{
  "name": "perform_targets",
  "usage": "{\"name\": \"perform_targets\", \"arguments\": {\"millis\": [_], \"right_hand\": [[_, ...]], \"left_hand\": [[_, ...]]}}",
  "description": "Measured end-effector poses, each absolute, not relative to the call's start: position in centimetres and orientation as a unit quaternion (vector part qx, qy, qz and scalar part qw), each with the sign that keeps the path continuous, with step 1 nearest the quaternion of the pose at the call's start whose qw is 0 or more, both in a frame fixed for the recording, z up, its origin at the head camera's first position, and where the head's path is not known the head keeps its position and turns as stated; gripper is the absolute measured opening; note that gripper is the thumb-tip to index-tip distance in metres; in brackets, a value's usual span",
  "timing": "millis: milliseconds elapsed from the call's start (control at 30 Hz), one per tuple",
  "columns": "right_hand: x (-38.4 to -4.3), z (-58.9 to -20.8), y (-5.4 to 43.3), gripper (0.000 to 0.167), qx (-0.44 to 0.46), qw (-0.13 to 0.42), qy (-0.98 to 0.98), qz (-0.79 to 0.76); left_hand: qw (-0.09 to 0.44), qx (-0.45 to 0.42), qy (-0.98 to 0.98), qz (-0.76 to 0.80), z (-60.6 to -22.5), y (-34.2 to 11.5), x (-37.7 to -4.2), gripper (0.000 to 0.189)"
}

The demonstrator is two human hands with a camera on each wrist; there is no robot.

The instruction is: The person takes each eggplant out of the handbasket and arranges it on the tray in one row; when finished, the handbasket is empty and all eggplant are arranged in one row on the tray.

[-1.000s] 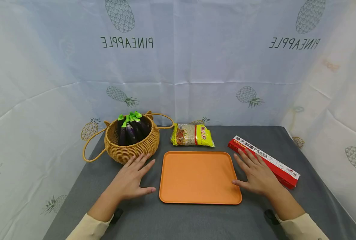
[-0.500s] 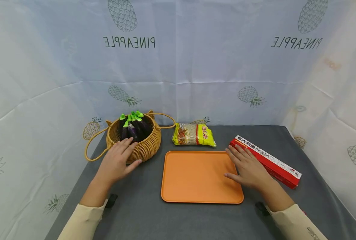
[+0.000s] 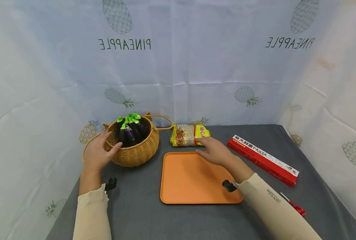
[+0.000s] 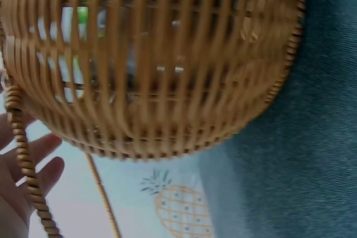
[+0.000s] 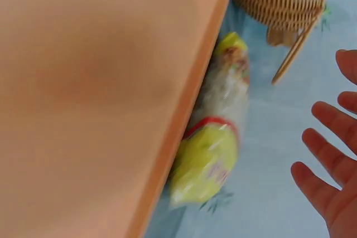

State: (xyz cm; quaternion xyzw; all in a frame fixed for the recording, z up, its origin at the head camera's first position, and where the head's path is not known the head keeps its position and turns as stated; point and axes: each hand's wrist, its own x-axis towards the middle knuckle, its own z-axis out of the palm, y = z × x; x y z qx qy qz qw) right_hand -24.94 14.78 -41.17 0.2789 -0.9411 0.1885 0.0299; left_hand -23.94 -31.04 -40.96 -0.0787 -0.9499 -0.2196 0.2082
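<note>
My left hand (image 3: 98, 151) is at the left side of a round wicker basket (image 3: 140, 155), its thumb beside the rim. In the left wrist view the fingers (image 4: 47, 146) lie spread behind the basket's twisted handle (image 4: 30, 176), not curled round it. Dark purple eggplants (image 3: 131, 133) with bright green stems fill the basket. My right hand (image 3: 215, 150), fingers extended and holding nothing, hovers over the far edge of an orange tray (image 3: 192, 186). Just beyond it lies a yellow-ended clear plastic bag (image 3: 183, 135) of pale food; the hand overlaps its right end in the head view.
A long red and white pasta box (image 3: 264, 160) lies slantwise right of the tray. Near my right sleeve is a red-handled tool (image 3: 299, 210), partly hidden. Grey cloth (image 3: 142, 213) covers the table, and a pineapple-print curtain (image 3: 195, 66) hangs behind.
My left hand has moved left and forward from in front of the basket to its left side. My right hand has moved left and forward from the pasta box towards the bag.
</note>
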Motion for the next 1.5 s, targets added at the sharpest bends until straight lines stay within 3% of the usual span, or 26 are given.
{"name": "perform_targets", "arguments": {"millis": [533, 1067, 1500], "right_hand": [[-33.7, -38.2, 3.6, 0.047, 0.306, -0.049, -0.907, 0.286], [-37.4, -38.6, -7.0, 0.044, 0.301, 0.026, -0.878, 0.372], [-38.7, -39.2, -9.1, 0.042, 0.288, 0.033, -0.899, 0.329]], "left_hand": [[0.133, -0.017, -0.944, -0.3, -42.5, -31.1, -23.2, 0.077], [0.135, 0.007, -0.94, -0.312, -43.2, -32.0, -23.6, 0.081], [0.162, 0.005, -0.934, -0.317, -44.2, -32.2, -23.9, 0.076]]}}
